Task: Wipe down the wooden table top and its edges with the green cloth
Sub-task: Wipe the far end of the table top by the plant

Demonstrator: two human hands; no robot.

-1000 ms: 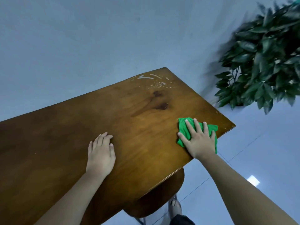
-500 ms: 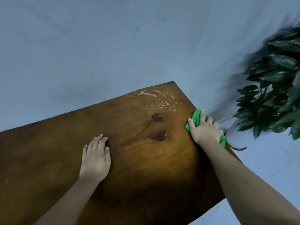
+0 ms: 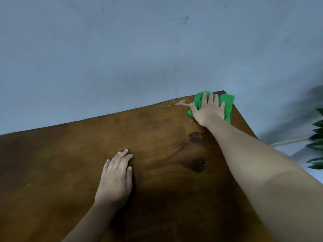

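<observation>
The dark wooden table top (image 3: 66, 163) fills the lower part of the view. At its far right corner lies the green cloth (image 3: 226, 103), pressed flat under my right hand (image 3: 208, 110), whose fingers are spread over it. Just left of the cloth a white wet smear and droplets (image 3: 180, 103) mark the wood near the far edge. My left hand (image 3: 116, 179) rests palm down on the middle of the table, fingers together, holding nothing. Two dark knots (image 3: 198, 165) show in the wood between my arms.
A grey-blue wall (image 3: 139, 49) runs directly behind the table's far edge. Leaves of a green plant (image 3: 317, 137) stick in at the right edge, beyond the table's right side, with pale floor below them.
My right hand has slid the cloth along the right edge from the near corner up to the far right corner, reaching the white smear. My left hand stayed flat in place.
</observation>
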